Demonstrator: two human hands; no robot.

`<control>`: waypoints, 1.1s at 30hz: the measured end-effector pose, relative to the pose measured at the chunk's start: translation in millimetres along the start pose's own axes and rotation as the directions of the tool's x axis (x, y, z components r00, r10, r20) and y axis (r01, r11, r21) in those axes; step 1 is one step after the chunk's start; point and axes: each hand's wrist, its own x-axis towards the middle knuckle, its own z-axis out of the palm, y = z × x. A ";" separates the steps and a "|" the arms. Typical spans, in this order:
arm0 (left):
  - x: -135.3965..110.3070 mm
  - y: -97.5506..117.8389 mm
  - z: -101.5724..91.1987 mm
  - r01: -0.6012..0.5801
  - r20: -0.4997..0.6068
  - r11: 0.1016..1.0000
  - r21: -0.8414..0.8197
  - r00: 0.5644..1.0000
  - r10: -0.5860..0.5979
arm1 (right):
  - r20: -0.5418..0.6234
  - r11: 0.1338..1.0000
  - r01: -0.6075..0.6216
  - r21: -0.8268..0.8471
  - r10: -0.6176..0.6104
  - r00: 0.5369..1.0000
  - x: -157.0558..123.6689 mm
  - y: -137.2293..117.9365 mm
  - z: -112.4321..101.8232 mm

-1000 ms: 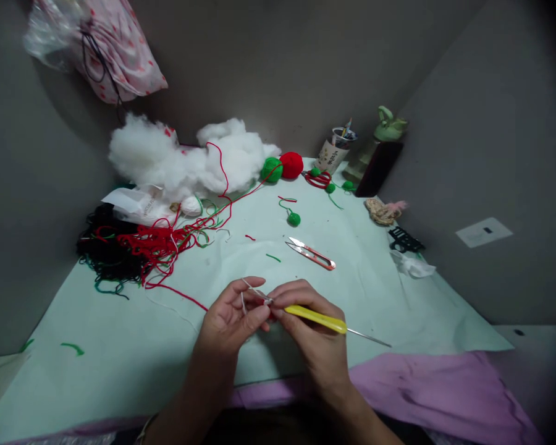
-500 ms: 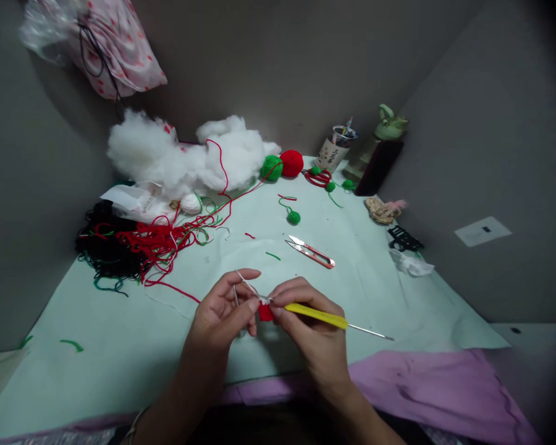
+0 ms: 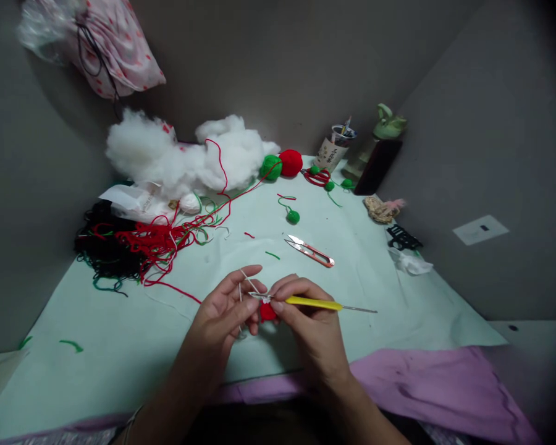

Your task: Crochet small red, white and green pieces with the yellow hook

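Head view: red piece (image 3: pixel 268 312) with white edge (image 3: pixel 265 300) sits on the near side of the snips (image 3: pixel 309 251), a bit left, between the hands; neither hand clearly closer. Left hand (image 3: pixel 225 309) pinches piece at its left, white yarn (image 3: pixel 252 283) looped over a finger. Right hand (image 3: pixel 311 309) grips yellow hook (image 3: pixel 315 302), long axis running left-right, also near side of snips. Vs half a second ago: hook more level, tip pokes farther left past white edge.
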 end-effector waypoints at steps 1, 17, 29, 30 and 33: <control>-0.2 -0.7 0.5 0.010 0.005 1.000 -0.008 1.000 -0.010 | 0.009 1.000 -0.005 0.024 0.005 1.000 0.0 1.5 0.4; 1.3 -7.7 6.2 -0.070 -0.044 0.997 0.031 0.996 0.071 | -0.027 0.986 0.023 0.167 -0.019 0.999 0.4 6.2 4.1; -2.2 -12.5 3.3 -0.065 -0.052 0.998 -0.004 0.997 0.065 | -0.029 0.992 0.124 0.019 -0.124 0.992 -2.1 6.0 3.4; -1.9 -11.9 3.3 -0.070 -0.043 0.998 0.005 0.997 0.070 | -0.022 0.993 0.108 0.040 -0.107 0.994 -1.7 4.8 4.4; -0.7 -8.7 2.2 -0.086 -0.015 0.996 0.036 0.996 0.086 | -0.002 0.990 0.045 0.130 -0.045 0.999 -0.3 1.5 7.0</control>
